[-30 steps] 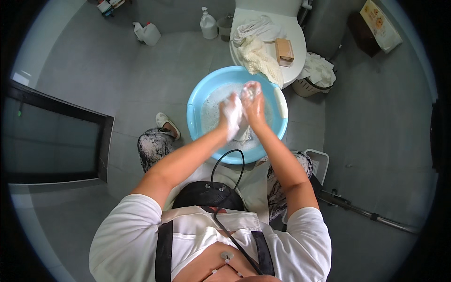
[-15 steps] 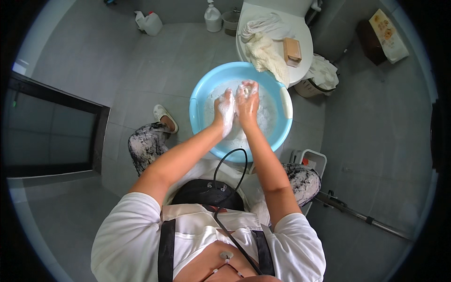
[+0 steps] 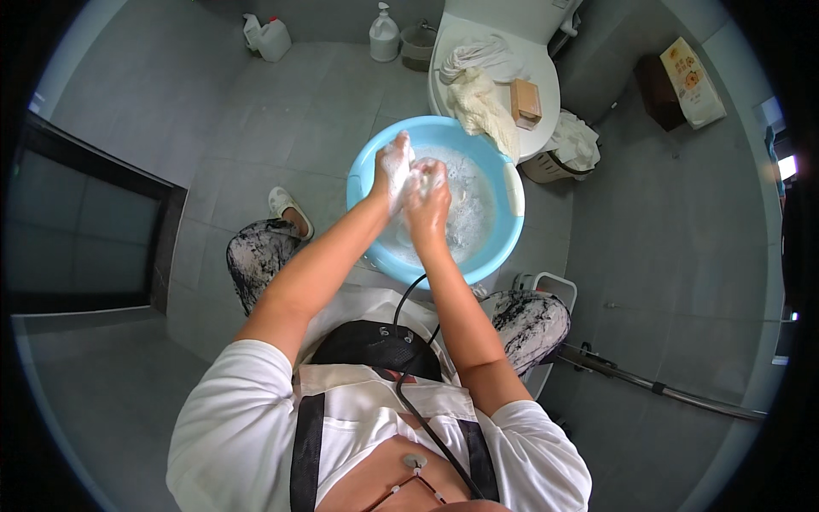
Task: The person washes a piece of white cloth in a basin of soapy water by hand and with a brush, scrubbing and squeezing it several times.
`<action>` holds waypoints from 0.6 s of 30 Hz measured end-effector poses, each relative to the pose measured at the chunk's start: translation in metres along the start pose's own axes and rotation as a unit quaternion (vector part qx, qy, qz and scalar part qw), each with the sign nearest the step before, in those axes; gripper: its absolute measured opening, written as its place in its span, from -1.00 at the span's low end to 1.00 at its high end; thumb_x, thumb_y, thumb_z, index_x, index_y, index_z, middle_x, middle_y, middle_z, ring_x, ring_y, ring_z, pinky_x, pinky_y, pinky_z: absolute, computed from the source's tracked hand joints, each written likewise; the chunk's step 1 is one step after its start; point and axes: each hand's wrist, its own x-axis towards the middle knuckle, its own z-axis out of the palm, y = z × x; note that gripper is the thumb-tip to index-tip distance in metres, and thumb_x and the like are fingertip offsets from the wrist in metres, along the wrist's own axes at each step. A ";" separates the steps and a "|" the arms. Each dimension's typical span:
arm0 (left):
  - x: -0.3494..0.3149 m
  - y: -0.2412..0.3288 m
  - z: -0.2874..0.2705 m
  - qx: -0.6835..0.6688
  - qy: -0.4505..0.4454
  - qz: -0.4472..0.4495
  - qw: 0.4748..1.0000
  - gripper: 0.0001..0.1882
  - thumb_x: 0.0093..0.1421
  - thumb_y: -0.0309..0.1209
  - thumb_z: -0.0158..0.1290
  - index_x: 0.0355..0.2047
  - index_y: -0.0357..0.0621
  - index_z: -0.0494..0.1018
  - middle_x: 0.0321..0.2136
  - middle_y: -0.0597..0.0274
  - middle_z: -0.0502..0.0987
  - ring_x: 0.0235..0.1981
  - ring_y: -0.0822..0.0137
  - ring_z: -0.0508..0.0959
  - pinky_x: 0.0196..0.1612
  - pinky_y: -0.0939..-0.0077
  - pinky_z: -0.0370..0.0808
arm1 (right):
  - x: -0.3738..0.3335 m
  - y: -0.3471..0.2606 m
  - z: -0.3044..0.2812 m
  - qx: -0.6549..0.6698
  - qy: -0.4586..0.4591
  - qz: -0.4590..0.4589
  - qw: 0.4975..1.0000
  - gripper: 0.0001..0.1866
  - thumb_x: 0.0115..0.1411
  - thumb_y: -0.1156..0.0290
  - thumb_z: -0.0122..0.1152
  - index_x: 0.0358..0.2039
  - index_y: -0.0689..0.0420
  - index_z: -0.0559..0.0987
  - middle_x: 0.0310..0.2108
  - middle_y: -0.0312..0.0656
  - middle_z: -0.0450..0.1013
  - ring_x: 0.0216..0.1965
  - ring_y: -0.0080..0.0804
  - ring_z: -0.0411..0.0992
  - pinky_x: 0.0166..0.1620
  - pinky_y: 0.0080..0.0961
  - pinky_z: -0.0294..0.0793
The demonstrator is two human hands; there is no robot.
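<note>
Both of my hands are over a round light-blue basin (image 3: pixel 511 235) of foamy water (image 3: pixel 472 209), wet and coated in white suds. My left hand (image 3: pixel 393 173) is at the basin's left side with its fingers curled. Close against it on the right, my right hand (image 3: pixel 426 198) is also closed, its fingers bent up and foam heaped on them. Something whitish shows between the two hands, but the lather hides what it is. A cream knitted cloth (image 3: pixel 479 104) hangs from the toilet lid down to the basin's far rim.
On the toilet lid (image 3: pixel 546 75) lie a white cloth (image 3: pixel 490 55) and a small brown box (image 3: pixel 525 103). A basket of white cloth (image 3: pixel 546 169) stands beside it. Farther back are a pump bottle (image 3: pixel 384 41) and a white jug (image 3: pixel 273 40). A black cable (image 3: pixel 402 300) runs near my right forearm.
My hands have moved left within the basin, the left one also farther away and the right one slightly nearer. Their fingers are more curled now. The whole view has shifted a little.
</note>
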 end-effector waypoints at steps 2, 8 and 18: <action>-0.012 -0.021 0.007 0.021 0.002 0.018 1.000 -0.68 0.17 -0.20 -0.17 -0.64 -0.10 0.24 -0.57 0.38 0.33 -0.51 0.54 0.28 -0.48 0.52 0.28 | 0.015 0.009 -0.006 0.011 0.012 0.004 1.000 -0.88 0.03 0.57 -0.08 -0.36 0.22 0.29 -0.47 -0.03 0.36 -0.45 -0.20 0.37 -0.35 -0.34 0.37; 0.012 -0.024 -0.003 -0.013 -0.050 0.002 0.999 -0.71 0.17 -0.15 -0.18 -0.52 -0.08 0.30 -0.52 0.30 0.37 -0.46 0.41 0.40 -0.41 0.47 0.37 | -0.001 -0.002 -0.011 -0.022 0.040 0.010 0.999 -0.90 0.05 0.55 -0.11 -0.37 0.21 0.32 -0.43 -0.10 0.35 -0.35 -0.27 0.36 -0.23 -0.40 0.34; 0.003 -0.005 -0.002 -0.020 -0.058 -0.011 0.998 -0.68 0.18 -0.18 -0.22 -0.65 -0.05 0.17 -0.67 0.30 0.28 -0.58 0.40 0.34 -0.46 0.44 0.36 | -0.006 -0.012 -0.008 -0.066 0.044 -0.071 0.994 -0.80 0.01 0.58 -0.04 -0.31 0.15 0.27 -0.47 0.04 0.38 -0.41 -0.10 0.41 -0.37 -0.28 0.37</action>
